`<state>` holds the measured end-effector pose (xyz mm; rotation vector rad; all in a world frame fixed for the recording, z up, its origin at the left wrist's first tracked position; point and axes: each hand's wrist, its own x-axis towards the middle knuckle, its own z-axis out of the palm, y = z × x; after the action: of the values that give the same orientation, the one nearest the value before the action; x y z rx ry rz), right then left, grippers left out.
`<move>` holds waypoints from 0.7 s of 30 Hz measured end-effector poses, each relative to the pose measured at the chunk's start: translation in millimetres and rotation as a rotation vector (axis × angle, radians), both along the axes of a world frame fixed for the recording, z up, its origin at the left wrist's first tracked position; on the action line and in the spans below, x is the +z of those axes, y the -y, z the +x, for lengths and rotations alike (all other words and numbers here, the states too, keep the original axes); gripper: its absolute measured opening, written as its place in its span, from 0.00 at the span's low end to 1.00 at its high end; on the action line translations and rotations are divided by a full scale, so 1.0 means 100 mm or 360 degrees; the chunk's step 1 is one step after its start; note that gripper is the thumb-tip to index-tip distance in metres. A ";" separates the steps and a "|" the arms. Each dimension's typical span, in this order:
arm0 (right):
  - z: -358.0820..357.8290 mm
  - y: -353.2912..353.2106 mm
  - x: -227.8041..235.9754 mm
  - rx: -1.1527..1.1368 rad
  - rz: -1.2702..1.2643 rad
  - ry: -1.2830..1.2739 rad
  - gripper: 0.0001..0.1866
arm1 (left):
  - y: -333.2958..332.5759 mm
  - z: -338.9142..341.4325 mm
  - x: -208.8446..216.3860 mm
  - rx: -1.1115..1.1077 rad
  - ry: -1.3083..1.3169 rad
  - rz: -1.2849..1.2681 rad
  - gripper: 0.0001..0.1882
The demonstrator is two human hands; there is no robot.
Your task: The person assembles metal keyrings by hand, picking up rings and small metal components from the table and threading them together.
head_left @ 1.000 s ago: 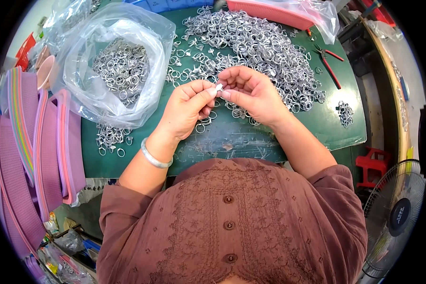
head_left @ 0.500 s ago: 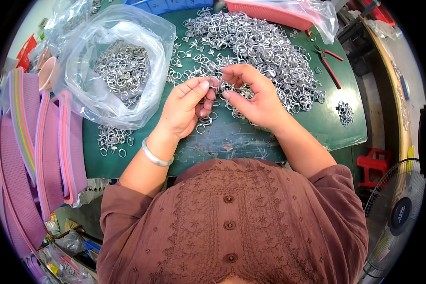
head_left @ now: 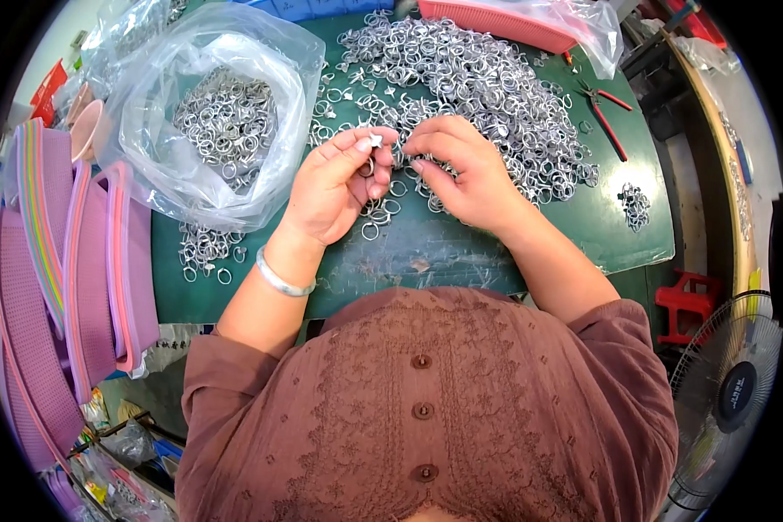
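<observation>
Between the thumb and forefinger of my left hand [head_left: 335, 178] is a small silver-coloured metal ring [head_left: 374, 142], its pale flat top turned upward. That hand is closed and held above the table, left of the large ring pile [head_left: 470, 74]. My right hand [head_left: 465, 170] is just beside it, at the near edge of the pile. Its fingers are bent and the thumb comes up close to the fingertips; whatever lies in this pinch is too small to make out. A few loose rings [head_left: 371, 230] rest on the table below my left hand.
At left stands an open clear plastic bag [head_left: 300, 87] of rings, with more rings [head_left: 204, 248] before it. Red-handled pliers [head_left: 607, 126] and a small cluster of rings [head_left: 635, 209] lie right. A pink basket [head_left: 496, 28] and blue tray [head_left: 300, 9] stand behind; purple baskets [head_left: 48, 261] are stacked left.
My left hand has tilted and shifted slightly left, showing the ring's top. The thumb and fingers of my right hand have drawn closer together at the pile's edge.
</observation>
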<state>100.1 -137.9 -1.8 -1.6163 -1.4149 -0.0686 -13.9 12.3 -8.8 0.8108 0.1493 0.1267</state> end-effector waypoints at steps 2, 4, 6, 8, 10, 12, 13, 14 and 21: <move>-0.02 0.00 0.00 -0.0010 -0.0138 0.0189 0.08 | -0.05 0.00 0.00 0.0049 0.0001 0.0012 0.15; -0.04 -0.01 0.00 0.0005 -0.0196 0.0292 0.07 | -0.04 0.01 0.07 0.0136 -0.0046 -0.0032 0.15; -0.06 -0.03 -0.04 0.0001 -0.0277 0.0465 0.06 | -0.06 0.00 0.05 0.0198 -0.0066 -0.0098 0.17; -0.14 -0.06 -0.02 -0.0059 -0.0341 0.0562 0.07 | -0.09 -0.01 0.01 0.0197 -0.0061 -0.0125 0.16; -0.18 -0.07 -0.03 -0.0144 -0.0477 0.0722 0.08 | -0.09 -0.02 0.01 0.0192 -0.0056 -0.0153 0.16; -0.19 -0.08 -0.03 -0.0147 -0.0488 0.0703 0.08 | -0.07 -0.03 0.03 0.0276 -0.0180 0.0068 0.14; -0.19 -0.08 -0.03 -0.0152 -0.0497 0.0683 0.08 | -0.06 -0.03 0.03 0.0279 -0.0178 0.0065 0.14; -0.19 -0.08 -0.02 -0.0149 -0.0499 0.0686 0.08 | -0.05 -0.03 0.03 0.0284 -0.0170 0.0115 0.13; -0.05 -0.03 0.05 0.0097 -0.0140 0.0125 0.15 | -0.01 -0.05 0.06 0.0280 -0.0228 0.0405 0.08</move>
<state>94.9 -134.7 3.5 -1.6564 -1.5450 -0.0355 -19.4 13.4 -3.1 1.0604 0.3455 0.2576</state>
